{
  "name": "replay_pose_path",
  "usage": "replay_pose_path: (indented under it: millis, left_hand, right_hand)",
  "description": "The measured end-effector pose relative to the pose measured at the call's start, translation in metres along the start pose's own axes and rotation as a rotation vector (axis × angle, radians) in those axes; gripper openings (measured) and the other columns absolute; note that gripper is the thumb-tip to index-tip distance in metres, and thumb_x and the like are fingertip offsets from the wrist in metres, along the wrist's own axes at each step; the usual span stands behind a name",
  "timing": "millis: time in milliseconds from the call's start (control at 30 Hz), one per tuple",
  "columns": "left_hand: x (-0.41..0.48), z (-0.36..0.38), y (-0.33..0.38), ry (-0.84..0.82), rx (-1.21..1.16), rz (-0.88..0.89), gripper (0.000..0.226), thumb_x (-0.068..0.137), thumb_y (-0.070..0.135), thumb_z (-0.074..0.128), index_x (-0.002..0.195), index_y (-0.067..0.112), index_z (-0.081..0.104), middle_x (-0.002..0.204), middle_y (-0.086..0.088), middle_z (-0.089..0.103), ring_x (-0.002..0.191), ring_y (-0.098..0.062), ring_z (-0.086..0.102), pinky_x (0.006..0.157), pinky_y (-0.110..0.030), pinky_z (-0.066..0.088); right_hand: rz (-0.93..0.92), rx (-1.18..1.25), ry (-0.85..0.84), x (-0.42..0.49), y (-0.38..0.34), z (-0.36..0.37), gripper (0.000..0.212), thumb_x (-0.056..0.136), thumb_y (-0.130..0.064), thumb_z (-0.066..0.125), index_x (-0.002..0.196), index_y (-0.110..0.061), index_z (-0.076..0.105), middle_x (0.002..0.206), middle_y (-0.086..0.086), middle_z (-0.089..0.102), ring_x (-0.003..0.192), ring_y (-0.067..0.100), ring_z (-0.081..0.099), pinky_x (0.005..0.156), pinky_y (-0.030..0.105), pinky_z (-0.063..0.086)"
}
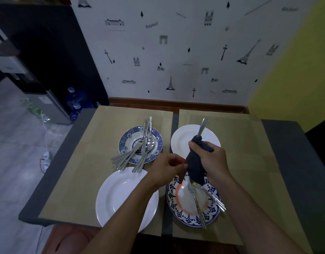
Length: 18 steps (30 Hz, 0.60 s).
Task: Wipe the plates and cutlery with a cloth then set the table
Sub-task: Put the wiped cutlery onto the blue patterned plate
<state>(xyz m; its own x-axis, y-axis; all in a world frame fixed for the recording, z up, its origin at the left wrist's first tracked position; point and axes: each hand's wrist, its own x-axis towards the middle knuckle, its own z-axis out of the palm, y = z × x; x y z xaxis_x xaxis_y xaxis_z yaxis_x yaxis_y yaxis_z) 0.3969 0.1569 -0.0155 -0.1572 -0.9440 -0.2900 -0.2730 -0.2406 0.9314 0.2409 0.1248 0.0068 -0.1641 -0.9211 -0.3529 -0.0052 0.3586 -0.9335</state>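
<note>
My right hand (211, 159) grips a dark blue cloth (194, 167) wrapped round a piece of cutlery (202, 126), whose handle sticks up out of the cloth. My left hand (169, 165) pinches the lower end of that piece at the cloth's edge. Both hands hover over a blue-patterned plate (173, 200) with an orange ring, which holds a fork (196, 200) and other cutlery. A small blue patterned plate (125, 142) carries several forks, spoons and knives (139, 153). One white plate (121, 198) lies near left, another white plate (180, 138) far right.
Tan placemats (84, 162) cover the dark table (286, 143). The table's far side meets a wall with Paris stickers. Blue water bottles (75, 99) and a grey appliance stand on the floor at the left.
</note>
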Motion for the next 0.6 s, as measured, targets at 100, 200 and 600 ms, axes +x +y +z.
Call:
replay_pose_path:
  millis: [100, 200, 600]
  left_hand:
    - [0.001, -0.002, -0.010, -0.004, 0.007, -0.016, 0.009, 0.092, 0.016, 0.069, 0.098, 0.015, 0.076, 0.088, -0.001, 0.077, 0.084, -0.017, 0.074, 0.084, -0.037, 0.060]
    - [0.004, -0.006, -0.013, 0.042, -0.002, -0.012, 0.007, 0.092, 0.016, 0.070, 0.093, 0.020, 0.075, 0.087, 0.001, 0.076, 0.083, -0.015, 0.074, 0.084, -0.038, 0.061]
    - [0.048, -0.050, -0.051, 0.334, 0.118, -0.139, 0.006, 0.092, 0.015, 0.069, 0.093, 0.017, 0.075, 0.080, 0.006, 0.072, 0.069, -0.004, 0.068, 0.068, -0.021, 0.055]
  right_hand:
    - [-0.018, 0.075, 0.093, 0.007, -0.001, 0.005, 0.007, 0.089, -0.030, 0.079, 0.091, -0.027, 0.072, 0.093, 0.002, 0.076, 0.093, 0.025, 0.072, 0.088, 0.045, 0.061]
    - [-0.013, 0.074, 0.097, 0.012, 0.002, 0.009, 0.013, 0.091, -0.032, 0.076, 0.100, -0.022, 0.074, 0.097, 0.003, 0.076, 0.096, 0.024, 0.071, 0.086, 0.041, 0.060]
    - [0.130, -0.027, -0.009, 0.018, 0.027, 0.014, 0.011, 0.092, -0.026, 0.075, 0.089, -0.015, 0.076, 0.076, 0.000, 0.076, 0.083, 0.019, 0.071, 0.069, 0.029, 0.052]
